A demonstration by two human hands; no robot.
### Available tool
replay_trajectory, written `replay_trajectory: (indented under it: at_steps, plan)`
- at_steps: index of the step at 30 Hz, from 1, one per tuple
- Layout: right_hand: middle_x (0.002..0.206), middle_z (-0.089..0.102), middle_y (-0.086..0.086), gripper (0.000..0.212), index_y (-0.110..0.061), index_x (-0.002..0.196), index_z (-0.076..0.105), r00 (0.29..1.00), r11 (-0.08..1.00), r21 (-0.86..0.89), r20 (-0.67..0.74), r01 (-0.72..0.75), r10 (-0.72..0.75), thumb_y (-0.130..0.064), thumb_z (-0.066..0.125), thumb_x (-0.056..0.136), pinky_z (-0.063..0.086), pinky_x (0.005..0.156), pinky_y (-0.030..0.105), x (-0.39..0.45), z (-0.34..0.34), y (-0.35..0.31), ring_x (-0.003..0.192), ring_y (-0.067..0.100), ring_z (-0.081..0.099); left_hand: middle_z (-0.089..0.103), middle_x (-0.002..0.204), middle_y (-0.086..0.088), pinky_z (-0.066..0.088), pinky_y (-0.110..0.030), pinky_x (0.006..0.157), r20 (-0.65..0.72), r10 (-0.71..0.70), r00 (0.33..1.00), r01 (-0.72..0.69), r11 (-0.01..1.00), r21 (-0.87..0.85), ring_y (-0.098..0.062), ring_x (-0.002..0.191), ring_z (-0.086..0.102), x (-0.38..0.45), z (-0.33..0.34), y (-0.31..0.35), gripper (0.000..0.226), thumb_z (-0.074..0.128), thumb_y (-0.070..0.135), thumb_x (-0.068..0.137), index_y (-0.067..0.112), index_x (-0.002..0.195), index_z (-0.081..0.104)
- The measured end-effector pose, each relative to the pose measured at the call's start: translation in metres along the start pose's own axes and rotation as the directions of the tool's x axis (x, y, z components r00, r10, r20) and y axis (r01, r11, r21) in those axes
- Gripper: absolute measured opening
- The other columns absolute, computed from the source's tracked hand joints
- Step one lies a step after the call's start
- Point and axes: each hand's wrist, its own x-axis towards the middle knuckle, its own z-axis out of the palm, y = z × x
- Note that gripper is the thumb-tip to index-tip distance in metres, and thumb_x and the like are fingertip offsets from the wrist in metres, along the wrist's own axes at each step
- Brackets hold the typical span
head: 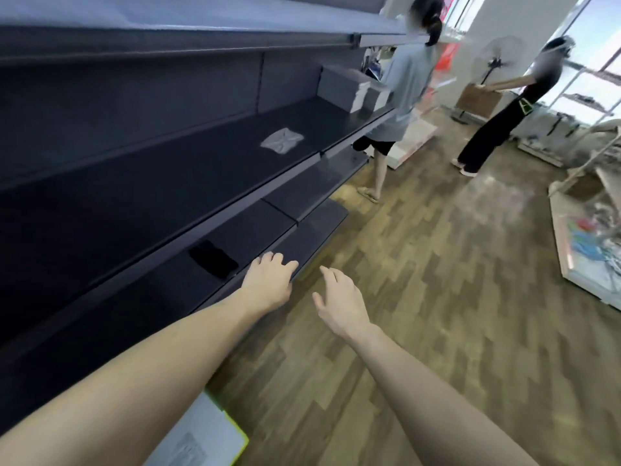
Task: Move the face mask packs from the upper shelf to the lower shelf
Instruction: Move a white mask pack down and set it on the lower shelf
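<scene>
Long dark shelf (168, 169) at center left lies open, save one clear pack (282, 140) and grey boxes (349, 87) at its far end; a black pack (213, 258) sits on the lower shelf (268, 216).

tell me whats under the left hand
The left hand rests, fingers spread, on the front edge of a lower dark shelf, beside a black flat item. Whatever lies directly beneath the palm is covered.

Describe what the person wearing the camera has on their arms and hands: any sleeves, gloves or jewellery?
Nothing shows. The left hand and right hand are bare, without gloves, and no rings can be made out. Both forearms are uncovered right down to the picture's edge, with no sleeve, watch or bracelet in view.
</scene>
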Motion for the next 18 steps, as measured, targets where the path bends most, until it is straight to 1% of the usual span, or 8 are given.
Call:
replay_trajectory:
  at_steps: [4,7,11,14,16,18]
  plan:
    - [0.157,0.034,0.005,0.061,-0.017,0.155,0.027,1.000,1.000,0.024,0.018,-0.014,0.014,-0.033,0.050,0.100,0.030,0.117,0.040,0.057,-0.002,0.034,0.144,0.024,0.031,0.046,0.138,-0.011,0.036,-0.043,0.106,0.025,0.000,1.000,0.000,1.000,0.004,-0.031,0.131,0.038,0.067,0.000,0.002,0.045,0.047,0.031,0.098,0.020,0.141,0.041]
    - [0.157,0.033,0.005,0.062,-0.018,0.156,0.026,0.999,0.999,0.030,0.037,0.022,-0.023,-0.033,0.049,0.100,0.030,0.117,0.040,0.113,0.001,0.065,0.145,0.024,0.030,0.046,0.140,-0.012,0.037,-0.044,0.107,0.028,-0.021,0.999,0.021,1.000,0.015,-0.032,0.132,0.038,0.130,-0.001,0.006,0.047,0.047,0.031,0.098,0.020,0.143,0.039]
    - [0.158,0.032,0.005,0.063,-0.017,0.156,0.025,0.996,0.997,0.046,0.056,0.068,-0.071,-0.033,0.050,0.101,0.030,0.117,0.040,0.188,-0.004,0.106,0.145,0.024,0.030,0.046,0.141,-0.011,0.037,-0.043,0.107,-0.004,-0.096,0.995,0.096,0.995,0.007,-0.031,0.133,0.038,0.212,-0.013,0.010,0.050,0.047,0.032,0.098,0.020,0.145,0.038]
    - [0.159,0.031,0.006,0.063,-0.017,0.156,0.025,0.989,0.992,0.044,0.090,0.115,-0.119,-0.033,0.050,0.100,0.030,0.117,0.040,0.247,-0.017,0.137,0.145,0.024,0.029,0.044,0.143,-0.011,0.036,-0.043,0.109,0.000,-0.159,0.987,0.159,0.987,-0.004,-0.031,0.136,0.035,0.268,-0.025,0.013,0.051,0.047,0.032,0.099,0.020,0.147,0.037]
    - [0.159,0.032,0.006,0.063,-0.017,0.156,0.025,0.981,0.987,0.026,0.105,0.161,-0.163,-0.034,0.050,0.100,0.030,0.117,0.041,0.292,-0.028,0.155,0.145,0.025,0.030,0.039,0.147,-0.013,0.034,-0.044,0.111,-0.015,-0.212,0.977,0.211,0.977,-0.032,-0.032,0.140,0.030,0.299,-0.031,0.014,0.051,0.047,0.032,0.099,0.019,0.147,0.037]
    - [0.158,0.033,0.006,0.063,-0.017,0.155,0.027,0.976,0.979,0.017,0.084,0.201,-0.202,-0.034,0.051,0.100,0.032,0.116,0.041,0.337,-0.035,0.166,0.144,0.026,0.032,0.029,0.153,-0.015,0.030,-0.045,0.114,-0.031,-0.273,0.961,0.271,0.960,-0.067,-0.034,0.145,0.022,0.322,-0.033,0.013,0.053,0.049,0.031,0.099,0.017,0.148,0.034]
